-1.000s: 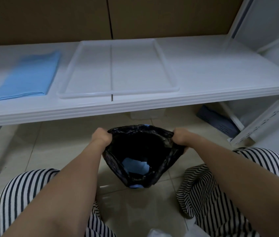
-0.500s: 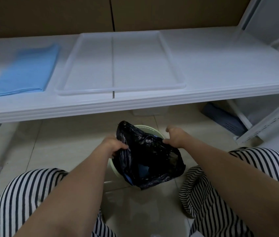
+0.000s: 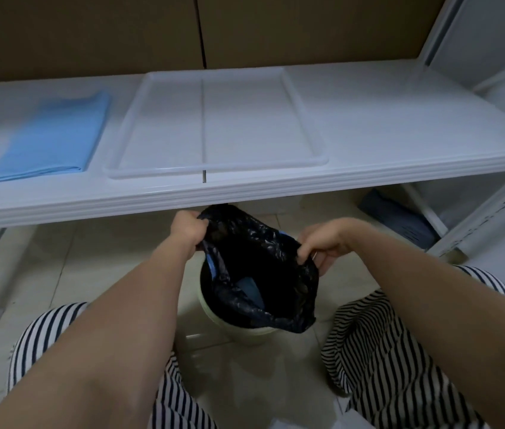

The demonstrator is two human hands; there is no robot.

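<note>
One black bin bag (image 3: 263, 261) sits in one pale round bin (image 3: 245, 328) on the tiled floor (image 3: 59, 267), between the person's two knees in striped trousers (image 3: 384, 351). The bag's mouth is pulled open and lifted above the bin's rim on the far side, while its near edge is folded over the rim at 6 o'clock. Both hands grasp it. The left hand (image 3: 187, 227) is clenched round a gathered bunch of the plastic at about 10 o'clock of the bag's mouth. The right hand (image 3: 322, 243) pinches the edge at about 3 o'clock, fingers curled over the film. Inside the bag, low down, lies something blue (image 3: 249, 287); what it is cannot be told.

At 12 o'clock from the bin, above it, runs one white shelf (image 3: 399, 125). On it lie two things, well apart: one shallow white tray (image 3: 217, 170) at the middle and one folded blue cloth (image 3: 50, 137) at 9 o'clock of the tray. Behind the shelf stand two brown cardboard panels (image 3: 90, 35), side by side. Under the shelf, at 2 o'clock from the bin, rests one dark blue crate (image 3: 399, 218) beside the white frame of the rack (image 3: 477, 212).
</note>
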